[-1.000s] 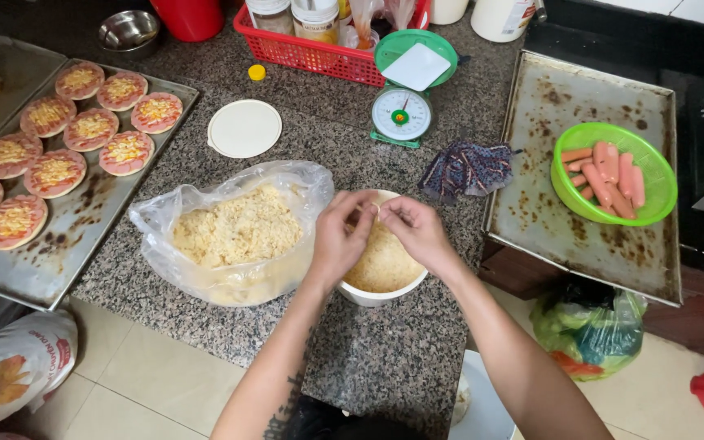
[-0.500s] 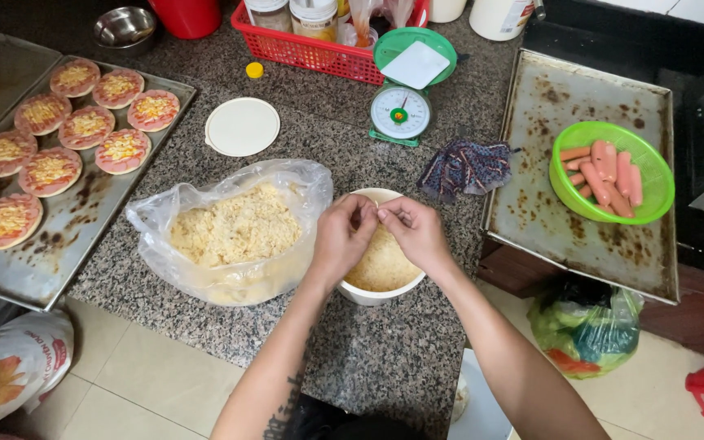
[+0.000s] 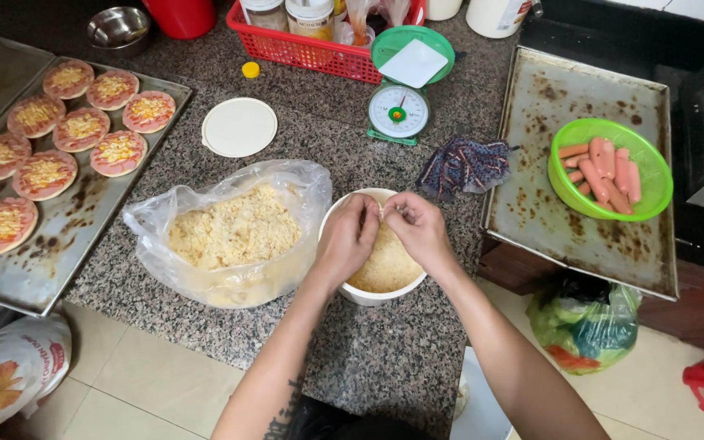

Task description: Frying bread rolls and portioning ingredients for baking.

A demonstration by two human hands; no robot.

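From the head view, the left hand [image 3: 348,240] and right hand [image 3: 419,231] meet fingertip to fingertip over a white bowl [image 3: 366,292] of shredded cheese [image 3: 385,265] on the granite counter [image 3: 385,358], pinched narrow on what seems to be a small tuft of shreds, though the pinch itself is too small to make out. The cheese looks light, soft and crumbly, best taken in loose pinches from the top of the heap. Just left sits a clear bag of more shreds [image 3: 234,232]; a tray of topped pizzas [image 3: 59,155] lies farther left.
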